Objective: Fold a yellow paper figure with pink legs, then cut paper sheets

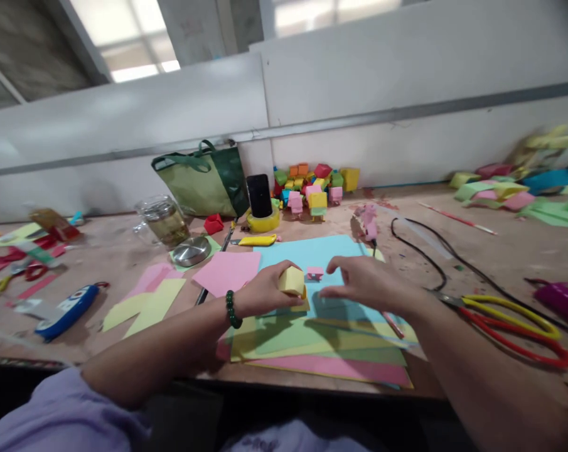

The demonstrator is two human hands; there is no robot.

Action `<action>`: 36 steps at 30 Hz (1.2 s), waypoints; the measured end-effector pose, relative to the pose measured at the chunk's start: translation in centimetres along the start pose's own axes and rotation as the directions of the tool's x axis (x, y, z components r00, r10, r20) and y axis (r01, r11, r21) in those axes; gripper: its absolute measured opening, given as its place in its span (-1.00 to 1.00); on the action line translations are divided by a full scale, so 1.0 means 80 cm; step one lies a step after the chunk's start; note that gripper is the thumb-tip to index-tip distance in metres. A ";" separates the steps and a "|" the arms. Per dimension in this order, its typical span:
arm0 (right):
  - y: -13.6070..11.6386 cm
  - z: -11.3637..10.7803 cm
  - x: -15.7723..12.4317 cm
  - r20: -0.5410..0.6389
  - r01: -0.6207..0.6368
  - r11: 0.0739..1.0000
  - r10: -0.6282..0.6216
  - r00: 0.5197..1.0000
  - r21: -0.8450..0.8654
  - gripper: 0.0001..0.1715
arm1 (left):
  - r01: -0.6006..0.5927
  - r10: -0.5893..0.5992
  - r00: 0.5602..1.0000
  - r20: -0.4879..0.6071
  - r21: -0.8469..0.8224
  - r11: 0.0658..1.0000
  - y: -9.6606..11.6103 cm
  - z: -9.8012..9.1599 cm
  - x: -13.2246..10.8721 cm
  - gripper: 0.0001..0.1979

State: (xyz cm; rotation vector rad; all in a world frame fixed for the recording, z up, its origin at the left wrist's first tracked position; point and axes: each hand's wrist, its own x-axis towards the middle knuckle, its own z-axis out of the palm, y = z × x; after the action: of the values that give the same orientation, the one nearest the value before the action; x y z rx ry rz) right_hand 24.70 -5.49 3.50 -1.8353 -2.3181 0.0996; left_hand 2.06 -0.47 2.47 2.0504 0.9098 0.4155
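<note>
My left hand [265,290], with a green bead bracelet on the wrist, is closed round a folded yellow paper cube [292,280]. My right hand [366,282] hovers just right of it, fingers loosely curled and holding nothing, with the tips close to a small pink folded paper piece [314,272]. That piece lies on a light blue sheet [312,251]. Both hands are above a stack of coloured paper sheets [331,351] at the near edge of the table.
Pink paper [227,271] and yellow paper [145,304] lie to the left. At the back stand a green bag [203,179], a phone on a tape roll [260,201], a glass jar [164,220] and several paper figures [314,182]. A glue gun [369,223], its black cable [429,257] and scissors [514,320] lie right.
</note>
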 end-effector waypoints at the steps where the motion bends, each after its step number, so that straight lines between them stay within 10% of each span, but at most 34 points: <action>1: -0.009 0.007 0.000 0.044 0.052 0.997 -0.055 0.998 0.064 -0.36 | -0.001 0.001 1.000 -0.006 -0.024 1.000 -0.003 0.000 -0.001 -0.58; 4: -0.031 0.032 0.001 0.124 0.091 0.986 -0.108 0.986 0.137 -0.27 | -0.016 0.012 0.999 -0.036 -0.097 0.995 -0.013 0.000 -0.004 -0.57; 11: -0.044 0.038 0.010 0.060 0.102 0.908 -0.139 0.988 0.407 -0.74 | -0.018 -0.011 0.997 -0.073 -0.392 0.920 -0.023 -0.001 -0.005 -0.44; 20: -0.048 0.049 0.021 -0.055 0.007 0.576 0.065 0.996 0.817 -0.42 | 0.068 -0.085 0.996 0.014 -0.735 0.674 -0.033 0.001 0.000 -0.38; 36: -0.041 0.048 0.025 -0.075 0.007 0.450 0.133 0.988 0.893 -0.38 | -0.111 0.072 0.992 -0.101 -0.452 0.885 -0.045 -0.003 0.008 -0.28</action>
State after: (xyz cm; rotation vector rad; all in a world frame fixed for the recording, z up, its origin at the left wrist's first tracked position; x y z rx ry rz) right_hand 20.37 -4.12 0.46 -1.2548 -1.5217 0.9849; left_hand 0.68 1.54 -0.31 1.6516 0.6821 0.6996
